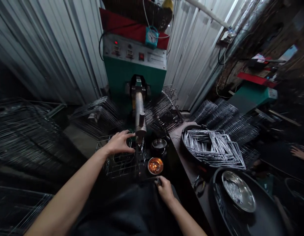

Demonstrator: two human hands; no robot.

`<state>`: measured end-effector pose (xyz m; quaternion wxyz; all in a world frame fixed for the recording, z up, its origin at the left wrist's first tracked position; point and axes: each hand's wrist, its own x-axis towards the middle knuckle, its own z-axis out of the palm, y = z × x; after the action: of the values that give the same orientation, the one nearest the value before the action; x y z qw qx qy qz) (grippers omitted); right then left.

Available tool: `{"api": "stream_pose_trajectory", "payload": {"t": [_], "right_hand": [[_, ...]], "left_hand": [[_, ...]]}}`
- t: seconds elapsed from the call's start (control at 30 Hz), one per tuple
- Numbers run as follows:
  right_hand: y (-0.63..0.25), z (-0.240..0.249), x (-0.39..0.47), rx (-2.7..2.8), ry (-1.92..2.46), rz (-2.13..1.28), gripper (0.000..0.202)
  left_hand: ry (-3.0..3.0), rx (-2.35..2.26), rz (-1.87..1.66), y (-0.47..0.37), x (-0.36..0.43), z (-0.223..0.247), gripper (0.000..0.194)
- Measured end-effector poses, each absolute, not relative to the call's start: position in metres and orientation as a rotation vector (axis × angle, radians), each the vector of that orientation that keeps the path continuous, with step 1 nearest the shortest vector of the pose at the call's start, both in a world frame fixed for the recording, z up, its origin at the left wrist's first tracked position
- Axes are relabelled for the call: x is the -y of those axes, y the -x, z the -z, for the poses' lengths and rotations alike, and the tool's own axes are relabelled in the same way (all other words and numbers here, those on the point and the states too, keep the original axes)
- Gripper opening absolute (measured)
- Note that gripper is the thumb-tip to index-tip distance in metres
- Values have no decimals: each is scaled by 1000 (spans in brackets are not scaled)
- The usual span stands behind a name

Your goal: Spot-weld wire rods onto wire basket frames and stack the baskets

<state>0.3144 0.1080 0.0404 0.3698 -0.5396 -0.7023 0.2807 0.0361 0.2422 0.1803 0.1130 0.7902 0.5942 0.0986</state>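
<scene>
My left hand (121, 143) reaches over a wire rack (122, 167), its thumb and fingers spread apart in a curve. I cannot tell whether it touches the wires. The rack lies beneath the upper arm (140, 113) of a green welding machine (115, 70), with the arm's tip beside my fingertips. My right hand (165, 190) is closed low at the right, near the dark apron (132, 206). Something small and dark shows at its fingertips, too unclear to name. Just above it sit a copper-coloured lit bowl (155, 166) with small pieces and a metal bowl (159, 143).
A black round tray (185, 144) of bent wire frames (211, 147) stands to the right. Nearer is a steel dish (249, 196) of short wires, by pliers (199, 186). Stacked wire racks (100, 113) flank the machine. Another person's hand (299, 153) shows far right.
</scene>
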Motion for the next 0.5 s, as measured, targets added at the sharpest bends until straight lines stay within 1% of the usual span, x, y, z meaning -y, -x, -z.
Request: {"api": "stream_pose_trajectory", "payload": {"t": [0.1, 0.27, 0.4, 0.5], "right_hand": [[-322, -27, -97, 1824, 1375, -721, 18], [-318, -27, -101, 1733, 1413, -789, 17], [-315, -26, -101, 1605, 1480, -856, 14], [-324, -25, -93, 1342, 1518, -927, 17]], "left_hand": [[-2280, -1755, -320, -36, -246, -181, 83], [-2270, -1735, -298, -39, -247, -185, 77], [-2255, -1754, -318, -41, -247, -181, 80], [-2226, -1716, -327, -33, -245, -175, 86]]}}
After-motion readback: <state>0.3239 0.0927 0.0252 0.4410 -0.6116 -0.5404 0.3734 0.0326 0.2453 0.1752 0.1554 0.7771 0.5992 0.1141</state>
